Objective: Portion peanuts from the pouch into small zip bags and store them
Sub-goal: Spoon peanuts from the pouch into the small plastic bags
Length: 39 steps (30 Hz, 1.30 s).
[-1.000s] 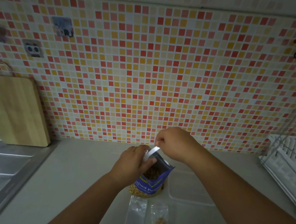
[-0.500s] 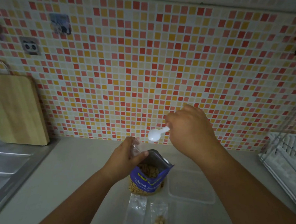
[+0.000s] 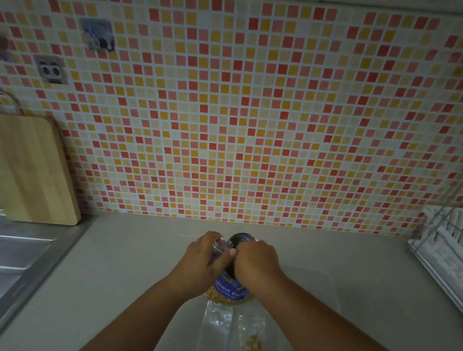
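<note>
The blue peanut pouch stands upright on the grey counter, peanuts showing through its lower window. My left hand grips the pouch's top edge on the left side. My right hand is curled over the pouch mouth; the white spoon it held a moment ago is hidden under it. In front of the pouch lie two small clear zip bags: an empty one on the left and one holding some peanuts on the right.
A faint clear plastic container sits right of the pouch. A wooden cutting board leans on the tiled wall at left, above a steel sink drainboard. A white dish rack stands at the right edge.
My right hand, which held the white spoon raised above the pouch, has come down to the pouch mouth. The left hand keeps its hold on the pouch.
</note>
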Each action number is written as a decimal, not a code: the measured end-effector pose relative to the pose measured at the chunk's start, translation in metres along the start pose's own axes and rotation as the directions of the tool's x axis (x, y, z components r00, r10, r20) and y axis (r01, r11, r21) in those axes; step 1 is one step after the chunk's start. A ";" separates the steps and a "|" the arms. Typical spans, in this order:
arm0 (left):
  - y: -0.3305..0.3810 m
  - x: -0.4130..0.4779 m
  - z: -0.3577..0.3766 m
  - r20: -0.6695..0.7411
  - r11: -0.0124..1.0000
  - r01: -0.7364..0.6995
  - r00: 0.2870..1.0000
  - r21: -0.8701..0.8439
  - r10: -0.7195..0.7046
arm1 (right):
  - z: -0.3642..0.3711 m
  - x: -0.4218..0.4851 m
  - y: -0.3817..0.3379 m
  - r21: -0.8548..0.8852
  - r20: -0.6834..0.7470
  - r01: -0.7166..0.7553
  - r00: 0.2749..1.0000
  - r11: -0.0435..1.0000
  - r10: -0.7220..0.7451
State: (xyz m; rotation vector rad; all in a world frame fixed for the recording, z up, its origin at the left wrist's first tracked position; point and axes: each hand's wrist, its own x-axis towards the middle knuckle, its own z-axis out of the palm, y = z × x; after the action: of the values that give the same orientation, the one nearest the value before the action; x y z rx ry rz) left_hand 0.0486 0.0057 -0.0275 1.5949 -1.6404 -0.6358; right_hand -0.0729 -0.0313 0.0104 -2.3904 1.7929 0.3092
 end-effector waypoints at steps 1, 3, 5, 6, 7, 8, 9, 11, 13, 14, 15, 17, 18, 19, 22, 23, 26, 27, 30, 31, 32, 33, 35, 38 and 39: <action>0.000 0.000 0.001 -0.003 1.000 0.002 1.000 -0.006 -0.002 | 0.000 0.001 0.000 0.052 -0.004 -0.027 1.000 0.998 0.027; 0.001 0.000 0.001 -0.001 0.999 0.014 1.000 -0.032 -0.014 | -0.002 0.003 0.002 0.135 0.016 -0.098 0.995 0.986 0.096; 0.003 0.000 -0.001 0.004 0.997 0.039 0.999 -0.070 -0.039 | -0.003 0.005 0.007 0.219 0.035 -0.191 0.982 0.957 0.188; 0.004 0.000 -0.001 0.010 0.995 0.053 0.999 -0.090 -0.052 | -0.004 0.006 0.011 0.270 0.027 -0.222 0.974 0.937 0.223; 0.006 0.000 -0.003 0.020 0.991 0.069 0.998 -0.115 -0.067 | -0.004 0.006 0.015 0.321 0.012 -0.234 0.970 0.917 0.244; 0.008 -0.001 -0.004 0.034 0.985 0.087 0.996 -0.148 -0.083 | -0.003 0.008 0.020 0.363 0.005 -0.233 0.969 0.902 0.248; 0.009 -0.001 -0.006 0.049 0.977 0.109 0.994 -0.182 -0.101 | -0.002 0.009 0.026 0.392 0.013 -0.229 0.970 0.891 0.244; 0.012 -0.002 -0.010 0.070 0.957 0.153 0.988 -0.247 -0.140 | -0.001 0.008 0.037 0.450 0.040 -0.218 0.974 0.866 0.224; 0.014 -0.002 -0.016 0.054 0.946 0.168 0.986 -0.276 -0.160 | -0.003 0.006 0.047 0.516 0.048 -0.208 0.976 0.831 0.214; 0.012 0.000 -0.019 0.023 0.955 0.158 0.987 -0.251 -0.158 | -0.003 0.005 0.052 0.528 0.056 -0.202 0.978 0.825 0.203; 0.009 0.002 -0.021 -0.015 0.969 0.145 0.988 -0.201 -0.151 | -0.006 0.004 0.056 0.532 0.078 -0.194 0.980 0.824 0.180; 0.005 0.006 -0.027 -0.080 0.991 0.108 0.990 -0.076 -0.114 | -0.012 -0.002 0.064 0.578 0.132 -0.217 0.976 0.786 0.172; 0.004 0.007 -0.030 -0.096 0.996 0.083 0.992 -0.024 -0.085 | -0.012 -0.003 0.068 0.599 0.129 -0.216 0.976 0.771 0.173; 0.004 0.007 -0.032 -0.097 0.998 0.055 0.994 0.013 -0.053 | -0.011 -0.005 0.072 0.638 0.124 -0.205 0.979 0.742 0.163; 0.005 0.007 -0.034 -0.049 0.995 -0.030 0.998 0.090 0.035 | -0.011 -0.015 0.087 0.774 0.016 -0.141 0.979 0.617 0.204; 0.005 0.006 -0.033 -0.030 0.991 -0.047 0.998 0.123 0.051 | -0.013 -0.016 0.092 0.787 0.005 -0.130 0.979 0.603 0.205; 0.006 0.007 -0.030 -0.002 0.972 -0.054 0.998 0.228 0.056 | -0.028 -0.019 0.099 0.780 -0.048 -0.079 0.982 0.621 0.185; 0.007 0.007 -0.028 0.004 0.966 -0.055 0.998 0.252 0.056 | -0.034 -0.019 0.101 0.775 -0.068 -0.063 0.981 0.628 0.183; 0.013 0.008 -0.024 0.019 0.953 -0.050 0.999 0.298 0.047 | -0.048 -0.020 0.104 0.760 -0.097 -0.041 0.980 0.649 0.176; 0.015 0.008 -0.023 0.018 0.949 -0.043 0.999 0.313 0.040 | -0.052 -0.020 0.104 0.749 -0.106 -0.033 0.980 0.662 0.169; 0.018 0.009 -0.022 0.015 0.944 -0.038 0.999 0.328 0.035 | -0.056 -0.020 0.103 0.734 -0.113 -0.024 0.981 0.679 0.156; 0.020 0.009 -0.022 0.014 0.940 -0.036 0.999 0.340 0.034 | -0.059 -0.020 0.102 0.716 -0.114 -0.018 0.983 0.698 0.142; 0.023 0.011 -0.020 0.021 0.936 -0.038 0.999 0.349 0.033 | -0.063 -0.019 0.098 0.686 -0.110 -0.013 0.986 0.728 0.122; 0.025 0.014 -0.016 0.050 0.934 -0.054 0.998 0.354 0.039 | -0.069 -0.014 0.084 0.532 -0.090 -0.014 0.993 0.847 0.073; 0.026 0.016 -0.014 0.055 0.931 -0.064 0.997 0.360 0.047 | -0.071 -0.012 0.076 0.456 -0.097 0.002 0.994 0.890 0.047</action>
State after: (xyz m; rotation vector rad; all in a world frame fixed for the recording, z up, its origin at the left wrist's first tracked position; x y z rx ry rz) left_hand 0.0448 -0.0049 0.0039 1.7925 -1.9137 -0.3540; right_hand -0.1436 -0.0582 0.0829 -2.0828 1.7002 -0.2233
